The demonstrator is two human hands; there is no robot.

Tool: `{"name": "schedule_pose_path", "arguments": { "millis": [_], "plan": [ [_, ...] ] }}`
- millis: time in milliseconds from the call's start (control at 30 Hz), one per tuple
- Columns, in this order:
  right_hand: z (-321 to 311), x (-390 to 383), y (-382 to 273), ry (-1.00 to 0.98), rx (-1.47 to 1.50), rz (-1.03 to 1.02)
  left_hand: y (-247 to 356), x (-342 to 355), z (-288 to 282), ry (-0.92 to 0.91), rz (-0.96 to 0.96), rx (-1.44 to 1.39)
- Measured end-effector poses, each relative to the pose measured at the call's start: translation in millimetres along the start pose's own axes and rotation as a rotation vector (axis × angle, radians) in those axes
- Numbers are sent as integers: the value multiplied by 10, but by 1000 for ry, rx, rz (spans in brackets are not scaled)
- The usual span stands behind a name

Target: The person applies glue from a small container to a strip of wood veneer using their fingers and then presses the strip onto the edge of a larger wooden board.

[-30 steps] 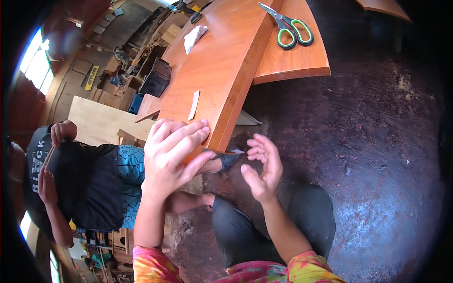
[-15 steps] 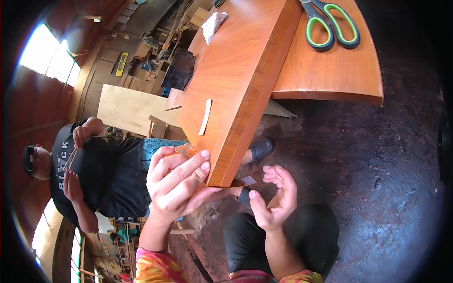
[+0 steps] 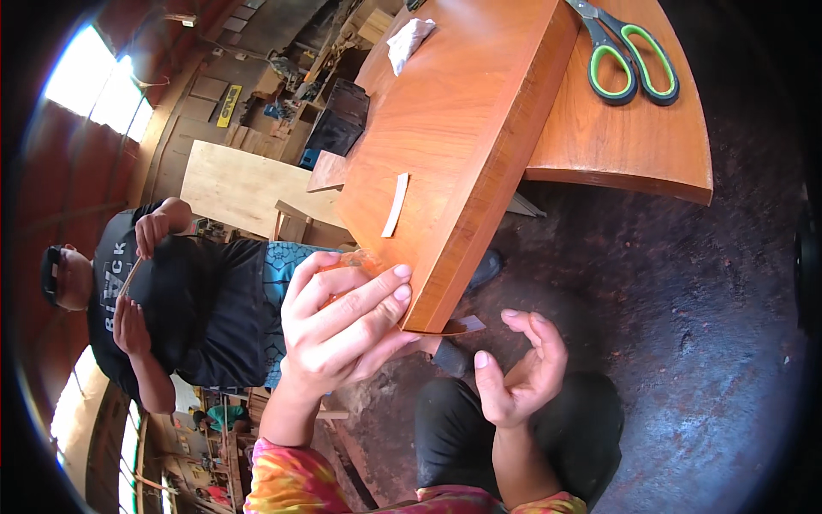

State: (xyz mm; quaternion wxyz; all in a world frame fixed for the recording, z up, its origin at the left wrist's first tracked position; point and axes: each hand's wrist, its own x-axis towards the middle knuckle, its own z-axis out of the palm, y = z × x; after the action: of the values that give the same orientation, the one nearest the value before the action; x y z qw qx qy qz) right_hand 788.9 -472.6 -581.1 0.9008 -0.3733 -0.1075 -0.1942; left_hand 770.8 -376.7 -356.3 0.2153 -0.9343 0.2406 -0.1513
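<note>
My left hand [image 3: 347, 321] is closed on the near corner of a thick, orange-brown wooden board [image 3: 454, 146]. Its fingertips press on the top face, with the thumb hidden underneath. A thin brown edging strip [image 3: 467, 325] runs along the board's near end, and its free tip sticks out to the right. Partly hidden behind my left fingers is something orange and see-through, which I cannot make out. My right hand [image 3: 527, 368] holds nothing; its fingers are half curled and apart, just right of the strip's tip. A short pale strip [image 3: 396, 206] lies on the board.
Black scissors with green-lined handles [image 3: 634, 64] lie on a second, curved-edge board [image 3: 629, 141] at upper right. A crumpled white cloth or paper [image 3: 409, 44] rests at the far side. Beyond, to the left, a person in black [image 3: 188, 300] holds a thin strip.
The board and both my hands appear shifted rightward in the view. My left hand keeps its grip on the corner, and my right hand stays beside the strip's free tip.
</note>
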Motion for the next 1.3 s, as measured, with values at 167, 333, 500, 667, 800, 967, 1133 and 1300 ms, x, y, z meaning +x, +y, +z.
{"name": "schedule_pose_path", "arguments": {
  "millis": [167,333,500,667,800,967,1133,1300],
  "plan": [
    [-88,-17,-16,-66,-49,-26,-22,8,16,45,5,-37],
    [-67,-25,-92,-61,-63,-33,-45,-9,28,68,17,-25],
    [-51,-63,-147,-17,-45,-23,-68,-53,50,102,32,-1],
    [-227,-1,-175,32,-148,-2,-92,-49,-178,55,26,21],
    [-597,151,51,281,-335,111,-508,-365,-522,223,-50,-168],
    [-967,440,-127,340,-452,410,-864,-1024,-462,352,-567,-1310],
    [-1968,564,-993,164,-946,700,161,-1921,292,313,-1679,-2496],
    [-2206,169,-2445,137,-1371,929,1001,-2086,38,147,-2000,-2675]
  ]
}}
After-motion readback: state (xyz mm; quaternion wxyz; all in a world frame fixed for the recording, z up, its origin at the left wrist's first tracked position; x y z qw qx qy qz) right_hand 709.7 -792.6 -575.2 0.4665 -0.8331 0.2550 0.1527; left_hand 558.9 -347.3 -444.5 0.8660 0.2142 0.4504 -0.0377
